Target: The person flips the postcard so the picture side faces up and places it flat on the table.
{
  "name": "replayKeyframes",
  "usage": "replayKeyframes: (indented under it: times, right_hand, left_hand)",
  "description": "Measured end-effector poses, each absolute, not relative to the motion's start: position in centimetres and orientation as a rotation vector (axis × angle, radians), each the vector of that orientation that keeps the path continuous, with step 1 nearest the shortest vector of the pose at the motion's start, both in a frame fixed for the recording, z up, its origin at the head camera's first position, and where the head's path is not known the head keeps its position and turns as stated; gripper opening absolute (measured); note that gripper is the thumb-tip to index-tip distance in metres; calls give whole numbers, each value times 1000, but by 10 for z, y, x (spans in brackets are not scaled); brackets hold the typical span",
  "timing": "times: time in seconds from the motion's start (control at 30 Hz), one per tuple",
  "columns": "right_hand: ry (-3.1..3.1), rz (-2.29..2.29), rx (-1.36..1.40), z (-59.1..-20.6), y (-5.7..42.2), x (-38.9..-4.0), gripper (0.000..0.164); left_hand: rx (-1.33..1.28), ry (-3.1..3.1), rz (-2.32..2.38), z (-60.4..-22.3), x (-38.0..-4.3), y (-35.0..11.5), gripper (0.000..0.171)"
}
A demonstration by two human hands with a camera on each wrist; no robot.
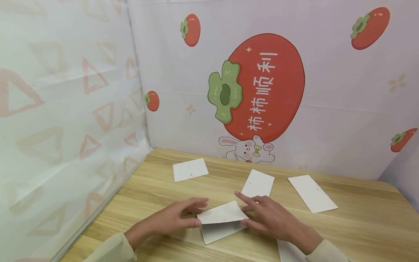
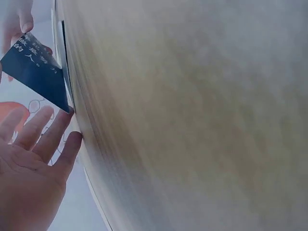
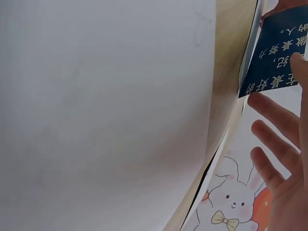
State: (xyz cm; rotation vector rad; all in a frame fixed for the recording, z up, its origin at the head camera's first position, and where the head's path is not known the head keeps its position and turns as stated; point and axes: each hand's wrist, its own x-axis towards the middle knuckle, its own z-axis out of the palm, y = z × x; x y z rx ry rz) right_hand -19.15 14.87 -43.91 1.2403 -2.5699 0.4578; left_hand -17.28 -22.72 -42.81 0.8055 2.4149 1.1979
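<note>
A white card [image 1: 222, 212] with a dark blue, lettered underside [image 2: 36, 67] is tilted up at its near edge, above a second whitish card [image 1: 218, 233] on the wooden table. My left hand [image 1: 178, 217] holds the tilted card by its left end, thumb at the near corner and fingers near the far one. At the right end, my right hand [image 1: 270, 218] grips it with the thumb at the near corner and a finger at the far side; its index finger points outward past the card. The right wrist view shows writing on the blue face [image 3: 279, 48].
Other white cards lie about the table [image 1: 147, 193]: one at the far left [image 1: 190, 170], one behind my right hand [image 1: 258, 183], one farther right [image 1: 312, 193]. Another card [image 1: 288, 251] lies partly hidden beneath my right forearm. A printed cloth wall [image 1: 334, 138] stands behind the table.
</note>
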Motion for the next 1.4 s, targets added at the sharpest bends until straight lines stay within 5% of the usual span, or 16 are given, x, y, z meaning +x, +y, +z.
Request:
replayKeyframes:
  times: [0.87, 1.4]
  right_hand:
    - [-2295, 569, 1161, -439, 139, -198, 84]
    - [-2425, 543, 983, -431, 120, -204, 83]
  left_hand:
    - [731, 2272, 1596, -429, -179, -234, 74]
    - [679, 2453, 1737, -422, -196, -226, 49]
